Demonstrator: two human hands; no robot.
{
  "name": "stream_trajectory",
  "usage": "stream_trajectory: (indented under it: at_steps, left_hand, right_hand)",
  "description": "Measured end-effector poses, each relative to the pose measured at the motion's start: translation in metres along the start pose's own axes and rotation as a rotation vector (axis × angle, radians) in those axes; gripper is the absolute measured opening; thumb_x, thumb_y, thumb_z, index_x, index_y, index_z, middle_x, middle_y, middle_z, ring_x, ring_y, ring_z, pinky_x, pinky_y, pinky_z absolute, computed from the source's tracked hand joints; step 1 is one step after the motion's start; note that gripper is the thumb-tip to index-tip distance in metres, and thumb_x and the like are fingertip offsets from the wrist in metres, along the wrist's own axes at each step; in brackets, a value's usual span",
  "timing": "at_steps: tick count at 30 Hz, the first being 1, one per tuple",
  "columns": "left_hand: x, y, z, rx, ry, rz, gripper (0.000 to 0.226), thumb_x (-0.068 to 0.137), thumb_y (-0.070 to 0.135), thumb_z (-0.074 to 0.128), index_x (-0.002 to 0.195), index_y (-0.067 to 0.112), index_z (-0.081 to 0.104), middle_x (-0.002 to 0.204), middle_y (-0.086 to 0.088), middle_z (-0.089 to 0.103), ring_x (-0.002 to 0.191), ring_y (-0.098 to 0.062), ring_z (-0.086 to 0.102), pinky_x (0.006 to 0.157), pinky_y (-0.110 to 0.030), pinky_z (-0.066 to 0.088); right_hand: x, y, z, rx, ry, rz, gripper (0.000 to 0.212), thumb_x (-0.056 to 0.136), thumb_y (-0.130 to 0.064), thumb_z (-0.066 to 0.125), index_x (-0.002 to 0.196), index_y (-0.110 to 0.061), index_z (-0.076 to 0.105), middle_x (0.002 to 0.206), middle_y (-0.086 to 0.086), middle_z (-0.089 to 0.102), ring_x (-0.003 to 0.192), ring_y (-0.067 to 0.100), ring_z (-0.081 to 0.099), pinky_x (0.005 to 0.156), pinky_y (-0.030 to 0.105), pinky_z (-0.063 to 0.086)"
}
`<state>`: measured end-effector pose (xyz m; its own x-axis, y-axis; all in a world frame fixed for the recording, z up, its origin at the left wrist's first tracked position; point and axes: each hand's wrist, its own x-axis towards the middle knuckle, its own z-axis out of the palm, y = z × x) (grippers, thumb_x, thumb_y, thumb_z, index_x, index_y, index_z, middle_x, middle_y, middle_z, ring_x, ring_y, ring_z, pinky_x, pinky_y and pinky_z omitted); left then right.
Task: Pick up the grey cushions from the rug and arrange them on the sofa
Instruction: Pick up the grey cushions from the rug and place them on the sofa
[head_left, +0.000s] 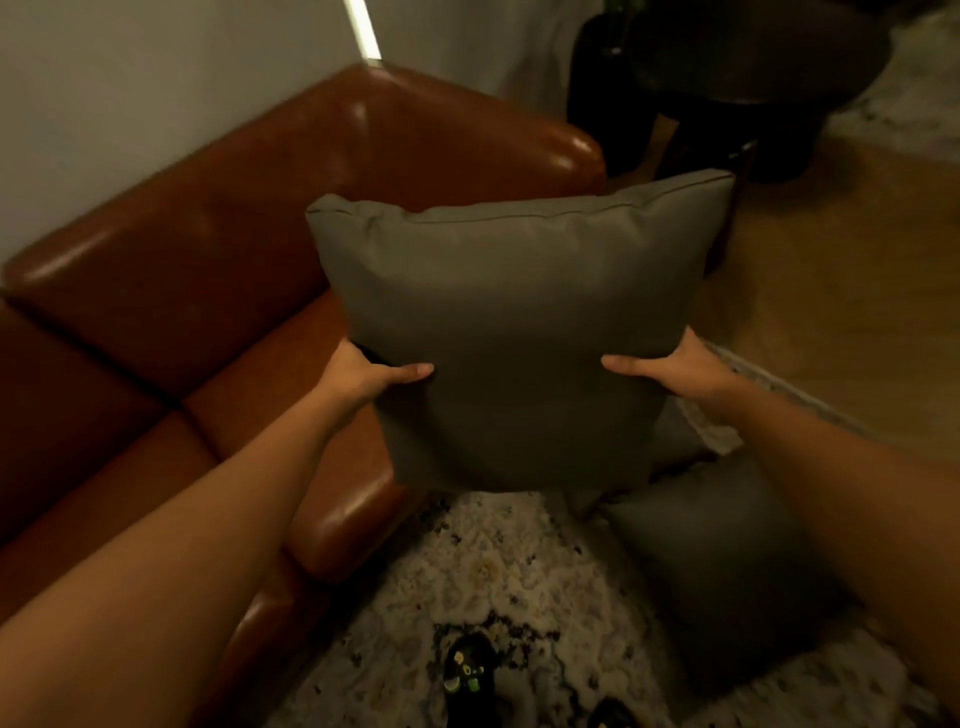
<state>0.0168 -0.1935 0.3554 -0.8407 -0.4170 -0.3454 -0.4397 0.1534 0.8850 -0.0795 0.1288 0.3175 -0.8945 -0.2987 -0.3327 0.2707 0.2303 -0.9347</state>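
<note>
Both hands, left hand (363, 375) and right hand (675, 371), grip a square grey fabric cushion (511, 332) by its sides, thumbs across the front, other fingers hidden behind. It is held upright over the brown leather sofa (218, 291) edge. A second grey cushion (727, 561) lies on the pale patterned rug (493, 582) below the right fingers.

No readable text in view: no label, brand or number on the grey cushion (519, 322), sofa (208, 249) or rug (493, 571). Green marks on the shoe (467, 667) - too blurred to tell if they're lettering.
</note>
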Motion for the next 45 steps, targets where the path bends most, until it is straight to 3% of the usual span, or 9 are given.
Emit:
stream_trajectory:
  at_steps: [5, 10, 15, 20, 24, 28, 33, 40, 45]
  left_hand:
    - [-0.04, 0.002, -0.08, -0.128, 0.195, -0.024, 0.072, 0.067, 0.002, 0.08, 0.132, 0.005, 0.048, 0.132, -0.005, 0.056, 0.118, -0.019, 0.054, 0.089, -0.027, 0.045]
    - [-0.08, -0.005, -0.161, -0.2, 0.324, -0.035, 0.065, 0.072, 0.0, 0.076, 0.131, 0.005, 0.049, 0.124, 0.0, 0.056, 0.112, -0.013, 0.054, 0.086, -0.02, 0.045]
    - [-0.106, -0.027, -0.249, -0.245, 0.47, -0.059, 0.077, 0.067, 0.01, 0.082, 0.134, 0.009, 0.046, 0.135, -0.006, 0.054, 0.123, -0.022, 0.052, 0.104, -0.038, 0.043]
    - [-0.121, -0.058, -0.324, -0.279, 0.556, -0.096, 0.079, 0.062, 0.015, 0.086, 0.131, 0.01, 0.048, 0.132, -0.006, 0.057, 0.12, -0.021, 0.055, 0.102, -0.036, 0.044]
    - [-0.126, -0.08, -0.366, -0.28, 0.59, -0.128, 0.114, 0.032, 0.041, 0.092, 0.133, 0.012, 0.047, 0.131, -0.004, 0.058, 0.119, -0.022, 0.055, 0.102, -0.042, 0.045]
    - [-0.12, -0.097, -0.396, -0.299, 0.643, -0.162, 0.082, 0.062, 0.017, 0.086, 0.133, 0.01, 0.046, 0.133, -0.006, 0.056, 0.122, -0.021, 0.053, 0.101, -0.033, 0.043]
    - [-0.108, -0.117, -0.427, -0.324, 0.649, -0.177, 0.11, 0.034, 0.039, 0.091, 0.131, 0.011, 0.049, 0.13, -0.004, 0.059, 0.118, -0.021, 0.056, 0.102, -0.042, 0.045]
    - [-0.067, -0.124, -0.446, -0.336, 0.698, -0.234, 0.069, 0.071, 0.007, 0.079, 0.132, 0.007, 0.047, 0.128, -0.003, 0.056, 0.118, -0.019, 0.054, 0.094, -0.03, 0.044]
    - [-0.027, -0.129, -0.466, -0.33, 0.768, -0.266, 0.07, 0.069, 0.007, 0.08, 0.132, 0.006, 0.049, 0.133, -0.009, 0.056, 0.121, -0.023, 0.054, 0.097, -0.033, 0.045]
  right_hand:
    - [0.022, -0.056, 0.062, -0.09, -0.105, -0.032, 0.136, 0.024, -0.055, 0.095, 0.141, -0.017, 0.037, 0.131, -0.004, 0.056, 0.119, 0.016, 0.056, 0.1, 0.04, 0.049]
    - [0.026, -0.112, 0.151, -0.149, -0.228, -0.087, 0.139, 0.026, -0.053, 0.092, 0.144, -0.018, 0.029, 0.132, -0.005, 0.05, 0.119, 0.016, 0.052, 0.103, 0.041, 0.045]
    - [0.031, -0.149, 0.249, -0.18, -0.351, -0.118, 0.14, 0.025, -0.054, 0.094, 0.144, -0.019, 0.03, 0.132, -0.006, 0.052, 0.117, 0.015, 0.054, 0.101, 0.038, 0.047]
    - [0.057, -0.157, 0.345, -0.213, -0.456, -0.173, 0.128, 0.026, -0.053, 0.097, 0.137, -0.017, 0.044, 0.127, -0.003, 0.061, 0.112, 0.015, 0.062, 0.098, 0.04, 0.051]
    - [0.047, -0.166, 0.402, -0.218, -0.46, -0.157, 0.135, 0.021, -0.055, 0.096, 0.138, -0.016, 0.041, 0.13, -0.003, 0.059, 0.115, 0.014, 0.06, 0.099, 0.039, 0.05]
    - [0.047, -0.167, 0.448, -0.221, -0.485, -0.126, 0.144, 0.016, -0.057, 0.094, 0.141, -0.016, 0.035, 0.133, -0.003, 0.055, 0.118, 0.016, 0.056, 0.101, 0.04, 0.048]
    - [0.061, -0.167, 0.49, -0.238, -0.518, -0.1, 0.134, 0.026, -0.049, 0.094, 0.141, -0.016, 0.036, 0.131, -0.004, 0.055, 0.116, 0.014, 0.056, 0.102, 0.037, 0.047]
    - [0.111, -0.167, 0.54, -0.219, -0.579, -0.06, 0.118, 0.043, -0.034, 0.093, 0.142, -0.014, 0.033, 0.134, 0.0, 0.052, 0.117, 0.016, 0.054, 0.1, 0.034, 0.047]
    - [0.153, -0.174, 0.571, -0.217, -0.607, -0.039, 0.111, 0.05, -0.028, 0.093, 0.141, -0.013, 0.033, 0.13, -0.001, 0.053, 0.115, 0.016, 0.055, 0.099, 0.035, 0.047]
